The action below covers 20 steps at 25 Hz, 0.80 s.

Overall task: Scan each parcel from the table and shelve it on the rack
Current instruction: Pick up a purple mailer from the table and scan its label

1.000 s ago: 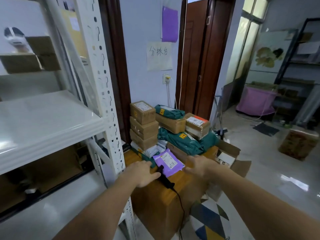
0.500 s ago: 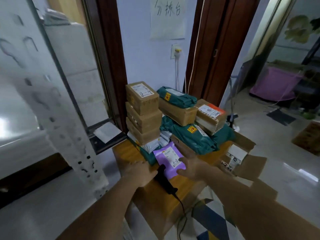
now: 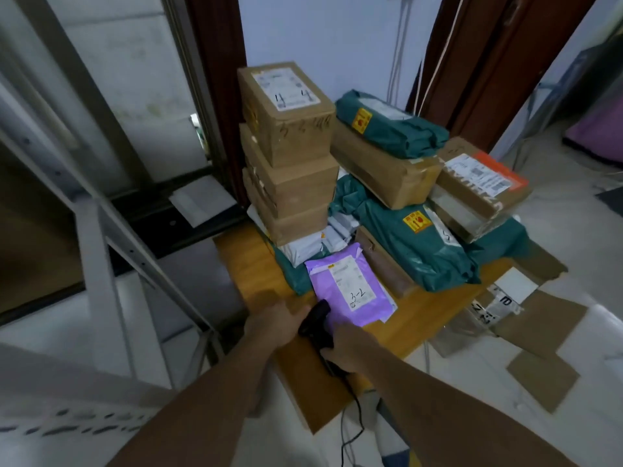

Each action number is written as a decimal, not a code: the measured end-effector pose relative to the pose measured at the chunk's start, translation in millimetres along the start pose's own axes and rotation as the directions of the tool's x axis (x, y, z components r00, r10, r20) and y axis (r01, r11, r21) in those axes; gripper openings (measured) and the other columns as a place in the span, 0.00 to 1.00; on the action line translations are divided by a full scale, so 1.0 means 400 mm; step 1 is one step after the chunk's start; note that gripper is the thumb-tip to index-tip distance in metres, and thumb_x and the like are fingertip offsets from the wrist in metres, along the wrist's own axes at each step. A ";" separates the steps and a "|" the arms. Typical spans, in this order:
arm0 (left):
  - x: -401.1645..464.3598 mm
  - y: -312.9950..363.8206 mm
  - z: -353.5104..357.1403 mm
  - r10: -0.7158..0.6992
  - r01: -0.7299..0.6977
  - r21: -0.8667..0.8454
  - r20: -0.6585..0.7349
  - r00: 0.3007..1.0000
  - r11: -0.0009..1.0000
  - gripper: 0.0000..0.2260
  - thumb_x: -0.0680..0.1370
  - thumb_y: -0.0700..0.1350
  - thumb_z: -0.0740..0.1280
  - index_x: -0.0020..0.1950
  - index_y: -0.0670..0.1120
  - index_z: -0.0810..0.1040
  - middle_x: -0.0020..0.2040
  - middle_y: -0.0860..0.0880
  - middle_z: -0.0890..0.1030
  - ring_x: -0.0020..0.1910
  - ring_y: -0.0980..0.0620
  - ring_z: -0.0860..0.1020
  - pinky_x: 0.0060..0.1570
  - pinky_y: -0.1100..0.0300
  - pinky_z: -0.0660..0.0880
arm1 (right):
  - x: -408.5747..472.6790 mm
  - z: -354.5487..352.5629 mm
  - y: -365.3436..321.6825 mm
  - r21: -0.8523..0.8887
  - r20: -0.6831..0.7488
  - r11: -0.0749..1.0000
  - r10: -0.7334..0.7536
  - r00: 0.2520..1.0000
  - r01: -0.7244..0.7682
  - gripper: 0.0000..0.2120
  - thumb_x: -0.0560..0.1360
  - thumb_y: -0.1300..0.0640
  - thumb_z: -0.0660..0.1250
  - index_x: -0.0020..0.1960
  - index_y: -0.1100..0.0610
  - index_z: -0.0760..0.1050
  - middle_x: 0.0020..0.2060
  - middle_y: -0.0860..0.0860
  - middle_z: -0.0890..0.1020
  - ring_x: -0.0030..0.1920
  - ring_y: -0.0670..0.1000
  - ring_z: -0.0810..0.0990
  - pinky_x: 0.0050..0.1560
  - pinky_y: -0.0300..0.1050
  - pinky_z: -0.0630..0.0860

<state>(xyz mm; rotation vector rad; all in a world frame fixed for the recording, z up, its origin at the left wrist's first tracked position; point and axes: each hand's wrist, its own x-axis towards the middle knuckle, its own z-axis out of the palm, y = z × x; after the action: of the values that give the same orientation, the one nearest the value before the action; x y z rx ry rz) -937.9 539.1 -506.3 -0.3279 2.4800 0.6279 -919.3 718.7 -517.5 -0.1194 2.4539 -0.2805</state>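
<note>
Wooden table (image 3: 428, 311) carries stacked parcels (image 3: 290, 156).

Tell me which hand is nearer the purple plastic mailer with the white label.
Right. The right hand, gripping the black handheld scanner, touches the purple plastic mailer's near edge; the left hand rests on the table beside the scanner.

The right hand (image 3: 347, 348), which half a second ago lies flat on the purple parcel (image 3: 350, 288), is now off it and closes around the handle of the black scanner (image 3: 315, 323) at the near edge of the table (image 3: 435, 308). The left hand (image 3: 273, 323) now lies against the scanner's head rather than just beside it. The camera is closer and lower, so the rack (image 3: 101, 230) slips to the left edge.
</note>
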 end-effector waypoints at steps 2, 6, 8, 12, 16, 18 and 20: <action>0.045 0.021 0.024 -0.039 0.036 -0.260 -0.008 0.999 0.965 0.27 0.80 0.70 0.60 0.57 0.47 0.80 0.56 0.46 0.82 0.54 0.47 0.81 0.54 0.54 0.74 | 0.029 0.038 -0.009 0.016 -0.039 1.000 0.005 0.999 -0.004 0.33 0.72 0.38 0.68 0.69 0.54 0.67 0.60 0.54 0.79 0.59 0.57 0.80 0.51 0.48 0.76; 0.198 0.048 0.117 -0.062 0.030 -0.534 -0.041 0.997 0.845 0.42 0.69 0.80 0.60 0.59 0.45 0.81 0.47 0.48 0.79 0.51 0.48 0.79 0.53 0.55 0.73 | 0.073 0.068 -0.019 0.095 -0.124 0.995 0.009 0.992 0.003 0.37 0.67 0.40 0.73 0.70 0.54 0.64 0.58 0.52 0.78 0.55 0.54 0.80 0.46 0.43 0.75; 0.212 0.083 0.118 -0.074 0.063 -0.545 0.001 0.997 0.836 0.35 0.68 0.76 0.65 0.56 0.47 0.82 0.49 0.47 0.82 0.52 0.45 0.81 0.55 0.50 0.77 | 0.075 0.063 0.007 0.140 -0.101 0.990 -0.006 0.995 0.020 0.35 0.67 0.43 0.73 0.69 0.53 0.65 0.57 0.51 0.77 0.51 0.51 0.78 0.43 0.39 0.72; 0.227 0.151 0.116 -0.124 0.168 -0.510 0.120 0.985 0.844 0.20 0.80 0.61 0.68 0.46 0.43 0.80 0.42 0.45 0.80 0.40 0.49 0.78 0.48 0.52 0.75 | 0.036 0.003 0.100 0.214 -0.148 0.976 -0.018 0.989 0.050 0.26 0.68 0.42 0.70 0.63 0.49 0.68 0.48 0.47 0.78 0.45 0.48 0.77 0.40 0.40 0.74; 0.272 0.158 0.176 -0.162 0.177 -0.440 0.071 0.984 0.880 0.30 0.74 0.66 0.73 0.56 0.38 0.82 0.53 0.40 0.85 0.53 0.41 0.83 0.51 0.50 0.80 | 0.005 -0.045 0.191 0.494 -0.219 0.864 0.014 0.976 0.099 0.20 0.73 0.46 0.65 0.64 0.46 0.70 0.44 0.47 0.81 0.45 0.51 0.80 0.42 0.44 0.73; 0.241 0.169 0.180 -0.153 0.125 -0.620 0.008 0.988 0.775 0.21 0.77 0.55 0.75 0.57 0.38 0.80 0.56 0.38 0.83 0.51 0.41 0.82 0.46 0.51 0.79 | -0.005 -0.055 0.210 0.639 -0.251 0.763 0.083 0.964 0.101 0.19 0.73 0.48 0.63 0.64 0.43 0.70 0.39 0.48 0.80 0.38 0.50 0.79 0.39 0.45 0.71; 0.198 0.181 0.175 -0.153 0.112 -0.758 0.017 0.988 0.642 0.07 0.81 0.41 0.70 0.55 0.39 0.75 0.55 0.38 0.80 0.48 0.45 0.78 0.40 0.54 0.76 | -0.024 -0.068 0.205 0.744 -0.277 0.661 0.167 0.946 0.101 0.15 0.72 0.50 0.65 0.58 0.43 0.72 0.36 0.53 0.79 0.34 0.50 0.76 0.35 0.48 0.70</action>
<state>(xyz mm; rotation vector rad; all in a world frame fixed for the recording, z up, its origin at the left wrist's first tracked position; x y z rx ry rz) -996.4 628.7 -576.9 -0.8400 2.0659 1.6073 -930.1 804.6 -510.1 0.3679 2.4269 -1.3787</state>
